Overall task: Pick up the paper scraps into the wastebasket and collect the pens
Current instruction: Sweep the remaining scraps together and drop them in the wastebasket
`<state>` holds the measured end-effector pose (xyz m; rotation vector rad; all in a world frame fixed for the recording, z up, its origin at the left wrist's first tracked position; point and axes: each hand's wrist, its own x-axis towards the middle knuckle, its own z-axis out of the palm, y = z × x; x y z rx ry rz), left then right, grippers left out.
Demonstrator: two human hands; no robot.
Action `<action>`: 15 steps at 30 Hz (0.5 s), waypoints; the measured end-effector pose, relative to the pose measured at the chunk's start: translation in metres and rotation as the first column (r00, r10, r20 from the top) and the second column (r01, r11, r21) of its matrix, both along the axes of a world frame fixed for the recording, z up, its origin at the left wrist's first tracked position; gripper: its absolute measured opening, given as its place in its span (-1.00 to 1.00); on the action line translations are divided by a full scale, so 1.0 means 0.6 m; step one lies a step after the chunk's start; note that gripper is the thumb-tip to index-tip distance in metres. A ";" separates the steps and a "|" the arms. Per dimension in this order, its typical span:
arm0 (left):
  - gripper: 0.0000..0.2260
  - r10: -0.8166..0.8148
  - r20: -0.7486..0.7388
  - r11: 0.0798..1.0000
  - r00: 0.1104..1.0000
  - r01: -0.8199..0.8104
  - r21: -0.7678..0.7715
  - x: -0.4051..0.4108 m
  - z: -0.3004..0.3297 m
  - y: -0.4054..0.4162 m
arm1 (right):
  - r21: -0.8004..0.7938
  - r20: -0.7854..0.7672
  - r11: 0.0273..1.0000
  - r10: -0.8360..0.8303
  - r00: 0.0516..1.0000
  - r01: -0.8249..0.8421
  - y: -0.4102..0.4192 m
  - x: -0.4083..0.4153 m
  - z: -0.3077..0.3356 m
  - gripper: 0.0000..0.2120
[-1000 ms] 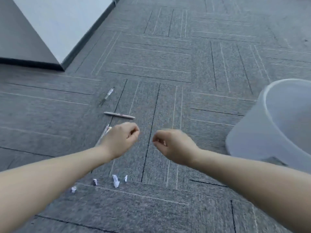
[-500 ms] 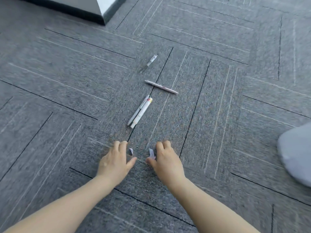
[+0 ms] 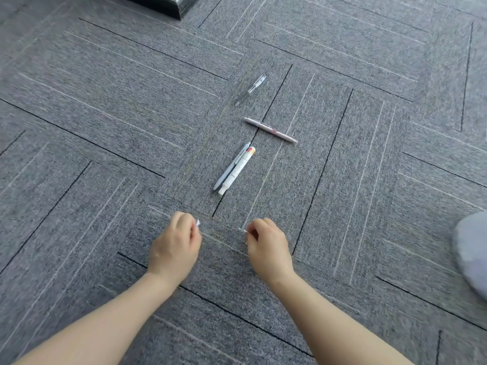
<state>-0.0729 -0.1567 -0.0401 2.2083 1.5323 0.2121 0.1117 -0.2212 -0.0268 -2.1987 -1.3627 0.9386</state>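
Left hand pinches a small white paper scrap at its curled fingertips; right hand likewise pinches a second white scrap. Four pens lie beyond on grey carpet; the translucent wastebasket stands far right

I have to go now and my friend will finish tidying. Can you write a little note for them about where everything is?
Left hand: fingers pinch a paper scrap.
Right hand: fingers pinch another scrap.
Wastebasket: far right, partly out of frame.
On the carpet ahead: clear pen, pink pen, grey pen beside a white pen.
Done: two scraps picked up.
Left: drop the scraps in the wastebasket, collect all four pens.
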 end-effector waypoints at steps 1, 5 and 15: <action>-0.85 0.026 0.003 1.000 1.000 -0.026 0.015 -0.019 0.002 0.002 | 0.009 -0.011 1.000 0.028 1.000 -0.028 0.006 -0.007 0.001 -0.92; -0.85 0.062 -0.067 0.998 0.996 -0.062 -0.007 -0.062 0.000 0.002 | 0.026 0.006 0.983 0.179 0.984 -0.179 0.042 -0.042 0.000 -0.91; -0.88 -0.200 -0.161 0.976 0.966 0.212 0.058 -0.062 -0.014 0.015 | 0.002 0.105 0.968 0.250 0.963 -0.251 0.059 -0.040 -0.012 -0.86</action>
